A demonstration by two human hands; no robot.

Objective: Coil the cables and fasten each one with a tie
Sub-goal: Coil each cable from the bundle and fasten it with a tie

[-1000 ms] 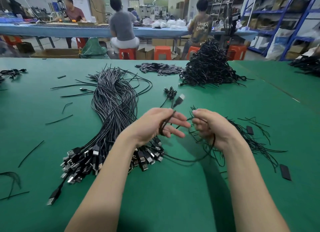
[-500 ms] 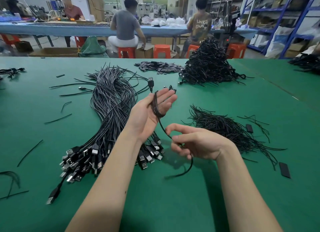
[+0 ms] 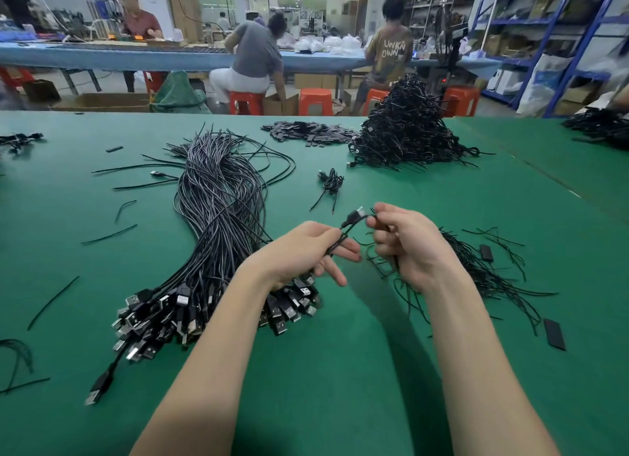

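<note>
Both hands have drawn together again since a moment ago: the left hand (image 3: 306,251) has dropped from its raised, open pose and now curls around the coiled cable (image 3: 335,243), while the right hand (image 3: 406,241) has lifted off the bench (image 3: 340,387) to pinch the cable's plug end (image 3: 357,214) with its fingers (image 3: 376,222).

From the head view, that one cable hangs between the two hands, above the bench. It looks light, thin and floppy, likely to spring loose, so gripping the coil's middle seems wise. I count one long bundle of uncoiled cables (image 3: 218,217), one tall heap of finished coils (image 3: 408,132), one single finished coil (image 3: 332,183) and a loose scatter of ties (image 3: 483,271), too many to count.
</note>
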